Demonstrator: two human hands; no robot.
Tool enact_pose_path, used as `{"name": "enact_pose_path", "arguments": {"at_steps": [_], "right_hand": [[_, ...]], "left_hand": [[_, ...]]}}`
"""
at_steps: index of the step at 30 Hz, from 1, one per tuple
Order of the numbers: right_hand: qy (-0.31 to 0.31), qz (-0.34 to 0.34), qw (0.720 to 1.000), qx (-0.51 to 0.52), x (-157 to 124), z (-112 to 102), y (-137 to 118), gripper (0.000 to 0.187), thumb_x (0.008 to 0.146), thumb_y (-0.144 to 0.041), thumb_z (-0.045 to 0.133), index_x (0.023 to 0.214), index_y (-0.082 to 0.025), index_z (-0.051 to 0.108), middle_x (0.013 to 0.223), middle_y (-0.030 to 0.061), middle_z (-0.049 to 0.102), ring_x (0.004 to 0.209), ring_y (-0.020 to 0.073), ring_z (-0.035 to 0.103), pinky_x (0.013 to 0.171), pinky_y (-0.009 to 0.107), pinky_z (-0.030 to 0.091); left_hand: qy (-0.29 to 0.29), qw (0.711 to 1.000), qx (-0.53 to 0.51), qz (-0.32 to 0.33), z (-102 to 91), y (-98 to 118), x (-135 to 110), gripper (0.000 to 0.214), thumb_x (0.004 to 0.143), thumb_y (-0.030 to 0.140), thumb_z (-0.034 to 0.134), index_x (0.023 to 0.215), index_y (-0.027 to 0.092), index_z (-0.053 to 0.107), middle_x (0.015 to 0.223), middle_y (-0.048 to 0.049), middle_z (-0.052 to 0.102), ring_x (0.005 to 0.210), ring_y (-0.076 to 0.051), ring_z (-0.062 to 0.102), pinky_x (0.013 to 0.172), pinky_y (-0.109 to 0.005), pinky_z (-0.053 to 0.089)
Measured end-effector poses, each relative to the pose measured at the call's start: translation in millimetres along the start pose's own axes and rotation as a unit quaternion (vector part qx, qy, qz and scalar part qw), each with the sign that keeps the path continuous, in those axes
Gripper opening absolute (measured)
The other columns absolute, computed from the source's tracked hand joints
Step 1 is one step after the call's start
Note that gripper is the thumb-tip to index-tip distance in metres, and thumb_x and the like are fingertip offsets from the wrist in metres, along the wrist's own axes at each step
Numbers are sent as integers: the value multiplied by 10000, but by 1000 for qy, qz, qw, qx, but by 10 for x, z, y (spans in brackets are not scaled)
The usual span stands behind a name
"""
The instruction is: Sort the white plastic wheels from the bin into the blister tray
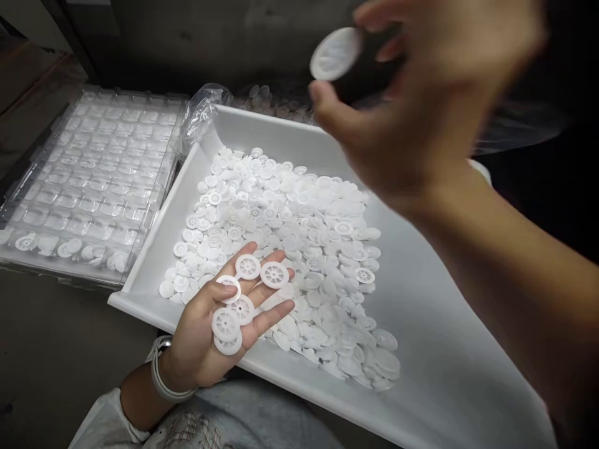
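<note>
My left hand lies palm up over the near edge of a white tray, fingers stretched out, with several white plastic wheels resting on palm and fingers. My right hand is raised close to the camera, blurred, pinching one white disc between thumb and fingertips. A heap of the same white wheels and discs fills the tray's middle.
A clear plastic blister tray with rows of pockets lies left of the white tray; a few white discs sit in its nearest row. A crumpled clear bag of more discs lies behind. A watch band circles my left wrist.
</note>
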State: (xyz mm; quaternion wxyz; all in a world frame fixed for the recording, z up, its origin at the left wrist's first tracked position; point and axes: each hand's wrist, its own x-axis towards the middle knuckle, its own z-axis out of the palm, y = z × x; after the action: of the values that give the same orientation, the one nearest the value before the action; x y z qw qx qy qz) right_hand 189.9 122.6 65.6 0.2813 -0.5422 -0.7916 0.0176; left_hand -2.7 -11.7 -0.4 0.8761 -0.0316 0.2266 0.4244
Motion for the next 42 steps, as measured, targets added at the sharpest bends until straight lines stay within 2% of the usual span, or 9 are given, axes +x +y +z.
{"name": "enact_pose_path", "arguments": {"at_steps": [1, 4, 6, 7, 9, 14, 18, 27, 42], "right_hand": [[29, 58, 997, -39, 145, 36, 18, 653, 936, -485, 387, 1373, -4, 448, 1404, 194, 385, 1289, 366, 406, 922, 437, 403], [-26, 47, 998, -21, 163, 116, -52, 515, 971, -372, 351, 1275, -3, 541, 1271, 184, 508, 1056, 228, 573, 905, 371, 433], [-72, -23, 997, 5, -146, 120, -187, 355, 974, -274, 402, 1157, -54, 611, 1095, 138, 616, 926, 168, 597, 825, 295, 476], [-53, -125, 990, 26, -352, 107, -270, 267, 962, -224, 455, 1105, -72, 621, 989, 125, 643, 843, 155, 597, 736, 273, 490], [-57, -194, 978, 54, -768, 74, -437, 138, 900, -172, 598, 1031, -135, 624, 879, 67, 657, 775, 137, 615, 647, 244, 501], [-86, -307, 946, 55, -1304, 168, -664, 243, 910, -76, 448, 1083, -63, 619, 856, 104, 676, 696, 185, 569, 553, 335, 455], [-38, -332, 941, 48, -1285, 282, -594, 241, 893, -75, 470, 1073, -55, 629, 825, 97, 670, 687, 180, 542, 528, 329, 427], [-15, -324, 946, -3, -1370, 193, -408, 239, 847, -57, 575, 1052, -144, 662, 886, 80, 721, 709, 165, 617, 530, 286, 463], [-14, -336, 942, 14, -1390, 227, -417, 225, 849, -14, 531, 1040, -30, 649, 818, 137, 722, 653, 189, 609, 469, 314, 441]], "left_hand": [[4, 1000, -1, 6, 3, 8, -10, 667, 893, 157, 426, 1531, 243, 253, 1423, -53, 567, 1296, -206, 555, 1107, -405, 425], [28, 999, -1, 25, 10, 28, -32, 665, 895, 165, 423, 1532, 255, 254, 1440, -47, 551, 1301, -205, 551, 1124, -413, 408], [36, 999, 5, 36, 15, 31, -27, 673, 883, 164, 428, 1530, 252, 262, 1453, -52, 537, 1331, -216, 523, 1141, -426, 389], [37, 998, 8, 40, 18, 28, -18, 678, 874, 167, 434, 1527, 245, 270, 1461, -59, 528, 1353, -226, 499, 1151, -436, 376], [35, 998, 10, 43, 22, 14, 6, 686, 853, 178, 441, 1520, 232, 292, 1479, -65, 507, 1397, -249, 445, 1178, -457, 336], [15, 999, 2, 32, 28, -31, 37, 667, 833, 185, 399, 1498, 198, 336, 1466, -71, 519, 1406, -253, 433, 1217, -442, 264], [8, 999, 3, 32, 19, -28, 23, 652, 838, 191, 400, 1487, 199, 345, 1476, -72, 509, 1394, -247, 449, 1224, -436, 249], [3, 998, 12, 61, 10, -33, 2, 638, 898, 94, 429, 1503, 252, 306, 1525, -67, 446, 1405, -245, 431, 1191, -482, 322], [26, 997, -36, 67, 8, -45, 34, 535, 932, 247, 408, 1467, 255, 391, 1417, -29, 573, 1350, -170, 489, 1238, -383, 198]]}}
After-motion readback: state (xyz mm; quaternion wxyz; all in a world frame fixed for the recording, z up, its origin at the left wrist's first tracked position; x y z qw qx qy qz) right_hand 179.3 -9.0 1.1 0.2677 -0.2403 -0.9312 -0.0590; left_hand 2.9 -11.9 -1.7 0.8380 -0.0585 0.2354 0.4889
